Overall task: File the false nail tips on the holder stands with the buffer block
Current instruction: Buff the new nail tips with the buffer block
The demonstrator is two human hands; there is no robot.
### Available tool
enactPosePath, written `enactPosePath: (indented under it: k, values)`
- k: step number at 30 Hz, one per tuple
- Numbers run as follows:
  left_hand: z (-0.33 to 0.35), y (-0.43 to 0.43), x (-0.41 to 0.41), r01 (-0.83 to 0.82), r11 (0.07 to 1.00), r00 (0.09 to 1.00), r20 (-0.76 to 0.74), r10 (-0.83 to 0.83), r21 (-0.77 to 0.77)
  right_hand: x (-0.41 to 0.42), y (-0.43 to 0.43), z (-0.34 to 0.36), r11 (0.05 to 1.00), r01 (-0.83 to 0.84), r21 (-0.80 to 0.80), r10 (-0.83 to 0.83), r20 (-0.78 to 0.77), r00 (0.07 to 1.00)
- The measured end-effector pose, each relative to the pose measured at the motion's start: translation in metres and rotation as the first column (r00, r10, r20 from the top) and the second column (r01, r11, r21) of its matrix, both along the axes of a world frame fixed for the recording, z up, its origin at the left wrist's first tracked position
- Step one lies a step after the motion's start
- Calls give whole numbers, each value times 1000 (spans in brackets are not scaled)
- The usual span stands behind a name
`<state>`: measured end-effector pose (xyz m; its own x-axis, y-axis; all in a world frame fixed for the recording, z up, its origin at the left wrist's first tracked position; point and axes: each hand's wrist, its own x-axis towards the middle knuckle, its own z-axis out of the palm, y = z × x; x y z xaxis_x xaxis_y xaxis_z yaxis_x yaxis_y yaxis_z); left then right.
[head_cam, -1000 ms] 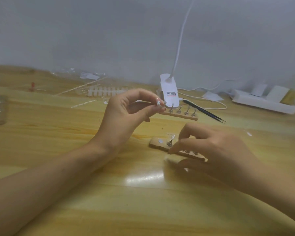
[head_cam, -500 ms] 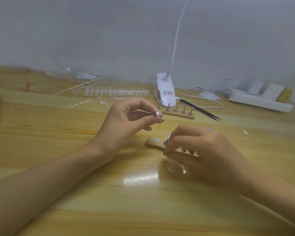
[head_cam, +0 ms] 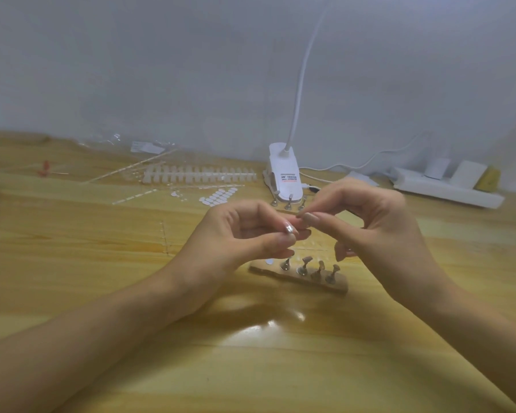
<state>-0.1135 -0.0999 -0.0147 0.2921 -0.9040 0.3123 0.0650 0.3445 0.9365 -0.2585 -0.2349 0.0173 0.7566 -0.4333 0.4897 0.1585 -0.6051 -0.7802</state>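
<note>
Hands above the base (head_cam: 262,269) — left hand (head_cam: 245,234) pinches a silver stand (head_cam: 289,229), right hand (head_cam: 379,222) pinches its top, likely readying it for filing.

A single head-worn wide-angle camera looks forward and down at the bench (head_cam: 72,293) from close above; the left hand (head_cam: 239,234) and right hand (head_cam: 379,222) meet mid-frame, and the wall (head_cam: 161,70) fills the far upper half.
</note>
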Motion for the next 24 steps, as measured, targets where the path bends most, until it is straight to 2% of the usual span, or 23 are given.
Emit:
enactPosePath:
  k: [6,12,17,24]
  values:
    - [1,0,-4,-8,1000,999,-51,9,26,-3,-3,-2,998,-38,42,38,7,999]
    - [0,-1,-8,-21,997,994,-109,28,68,-5,-2,0,976,-43,-214,49,24,999]
    - [1,-1,-6,-24,997,977,-207,40,79,-8,-5,4,936,5,-352,7,31,999]
    - [0,-1,-8,-7,993,989,-149,24,115,-8,-1,6,866,33,-499,-23,26,999]
